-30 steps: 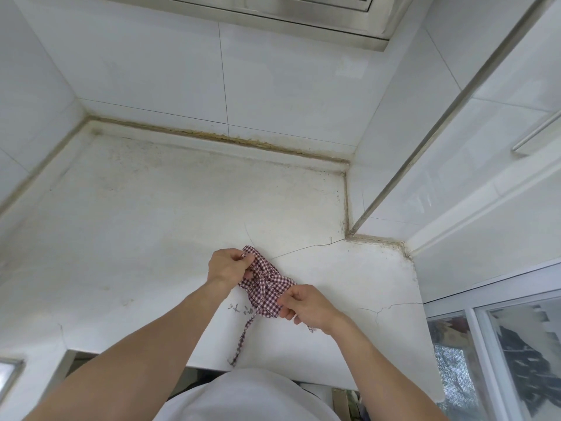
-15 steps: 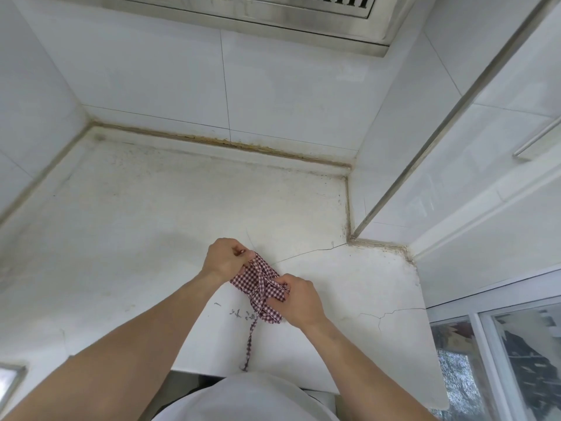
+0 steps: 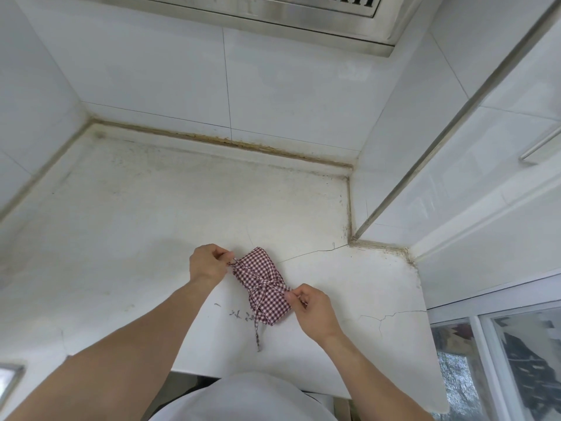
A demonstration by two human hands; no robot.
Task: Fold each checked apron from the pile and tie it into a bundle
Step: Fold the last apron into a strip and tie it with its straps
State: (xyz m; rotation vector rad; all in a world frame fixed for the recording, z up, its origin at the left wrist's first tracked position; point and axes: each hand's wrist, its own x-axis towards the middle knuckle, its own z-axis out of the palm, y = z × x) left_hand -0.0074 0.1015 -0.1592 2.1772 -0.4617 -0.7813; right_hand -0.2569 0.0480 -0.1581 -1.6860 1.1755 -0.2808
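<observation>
A second ago the checked apron [image 3: 262, 287] was a loose crumple held up between my hands; now it lies flat on the white bench [image 3: 151, 226] as a compact folded packet, with a tie strap [image 3: 247, 273] wrapped across it and crossing near its lower half. My left hand [image 3: 209, 262] has moved out to the packet's upper left corner, its fingers [image 3: 223, 257] curled and pinching one end of the strap. My right hand [image 3: 312, 305] has drawn back to the lower right edge, fingers [image 3: 291, 296] closed in a pinch on what looks like the other strap end, though the cloth there is too small for me to be sure. The hands now sit well apart on opposite sides, so I judge the strap is being pulled tight and this bundle is nearly tied. A loose tail of strap [image 3: 257, 332] trails from the packet toward the bench's near edge. I see no pile of other aprons here, so how many remain I cannot tell.
</observation>
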